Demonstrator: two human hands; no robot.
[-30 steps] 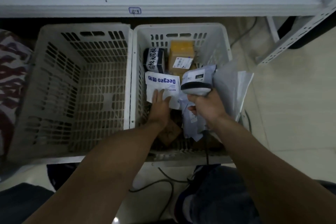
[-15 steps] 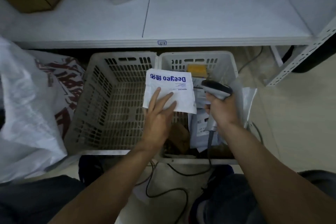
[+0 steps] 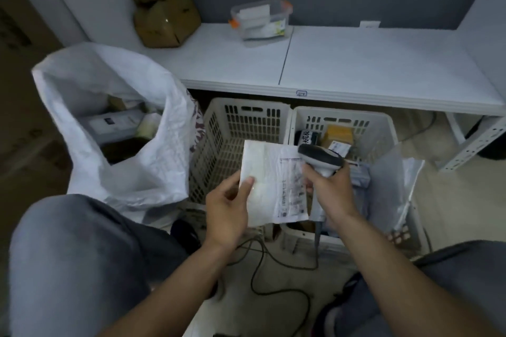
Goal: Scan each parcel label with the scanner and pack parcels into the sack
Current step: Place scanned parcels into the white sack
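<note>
- Parcel [image 3: 262, 180]: one flat white mailer, held in the air over the seam between the two baskets, with the label [image 3: 291, 189] face up on its right half.
- Left hand [image 3: 226, 208] holds the parcel's near-left edge. The thumb [image 3: 247, 181] is on top; the fingers underneath are hidden by the mailer.
- Right hand [image 3: 332, 190] has its fingers curled tight round the scanner's handle.
- Scanner [image 3: 321, 159]: one. Its head sits just over the label's far-right corner and covers that corner. Its cable [image 3: 269, 262] trails down across the floor.
- Sack [image 3: 131, 161]: one, white woven, standing open to the left of the parcel. At least two packs show inside; the rest is in shadow.
- The sack's wall blocks the left side of the left basket.
- Baskets: two white slotted ones, side by side under the counter edge, left basket [image 3: 238, 123] and right basket [image 3: 383, 128].
- Right basket holds a dark pack with white characters [image 3: 306, 137], a yellow-brown box [image 3: 339, 133] with a white label, and grey poly bags [image 3: 388, 180] spilling over its right rim. The bag count is unclear.
- The scanner and right hand hide the middle of that basket.
- Counter [image 3: 369, 63]: white, behind the baskets. It carries one clear container with orange clips [image 3: 260, 22] and, at far left, stacked cardboard boxes [image 3: 167, 22], at least two.
</note>
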